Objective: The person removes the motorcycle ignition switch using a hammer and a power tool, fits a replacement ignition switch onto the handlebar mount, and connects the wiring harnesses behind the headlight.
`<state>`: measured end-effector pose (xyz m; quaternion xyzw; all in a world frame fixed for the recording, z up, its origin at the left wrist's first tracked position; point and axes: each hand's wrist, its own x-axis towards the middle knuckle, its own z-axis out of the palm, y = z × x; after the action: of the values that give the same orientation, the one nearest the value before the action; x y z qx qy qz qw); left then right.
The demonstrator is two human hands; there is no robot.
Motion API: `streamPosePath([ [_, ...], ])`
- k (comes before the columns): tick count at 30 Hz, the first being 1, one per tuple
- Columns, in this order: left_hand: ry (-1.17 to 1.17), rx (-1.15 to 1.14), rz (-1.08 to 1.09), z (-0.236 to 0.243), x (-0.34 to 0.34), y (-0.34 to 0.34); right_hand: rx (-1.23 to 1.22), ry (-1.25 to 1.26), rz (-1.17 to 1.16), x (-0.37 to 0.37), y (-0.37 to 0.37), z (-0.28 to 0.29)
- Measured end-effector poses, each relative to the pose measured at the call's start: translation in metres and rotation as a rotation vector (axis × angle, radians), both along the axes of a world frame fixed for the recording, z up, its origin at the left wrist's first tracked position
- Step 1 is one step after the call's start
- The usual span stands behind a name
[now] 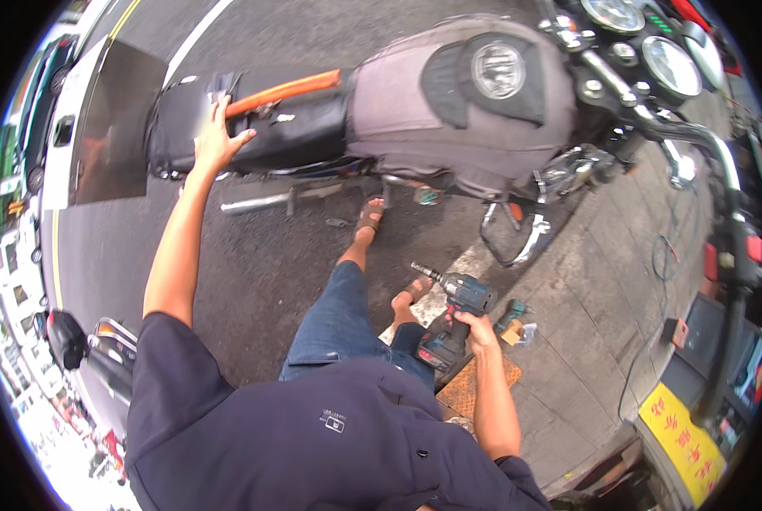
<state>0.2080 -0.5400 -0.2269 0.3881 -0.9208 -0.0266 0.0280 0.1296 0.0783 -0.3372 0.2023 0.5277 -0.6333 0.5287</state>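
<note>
While the right hand [476,334] wraps around the handle of the blue and black drill [469,295], the left hand [217,145] has its fingers spread and thumb out at the bike's black seat [304,132]. I cannot tell if it presses down. The drill is over the left edge of the pavement [585,289], its metal nose pointing left and away from the body. It looks hard and rather heavy, with a big battery [438,350] at the bottom, so the handle seems the best place to hold it. The left arm reaches out almost straight; the right arm reaches forward, low, beside the legs. An orange strip [289,91] lies along the seat's far edge, close to the left fingers.
</note>
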Motion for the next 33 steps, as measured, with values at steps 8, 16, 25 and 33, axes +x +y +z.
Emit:
streamPosePath([
  [8,-0.067,-0.212,0.026,-0.062,0.038,-0.030,0.146,-0.149,0.272,0.031,-0.032,-0.213],
  [16,0.016,-0.264,-0.119,-0.083,0.055,-0.040,0.438,0.072,0.532,0.084,-0.121,-0.452],
  [25,0.119,-0.088,-0.262,-0.075,0.043,-0.038,0.399,0.420,0.832,0.104,-0.204,-0.560],
  [33,0.038,-0.348,-0.162,-0.081,0.052,-0.042,0.315,0.711,1.074,0.078,-0.202,-0.381],
])
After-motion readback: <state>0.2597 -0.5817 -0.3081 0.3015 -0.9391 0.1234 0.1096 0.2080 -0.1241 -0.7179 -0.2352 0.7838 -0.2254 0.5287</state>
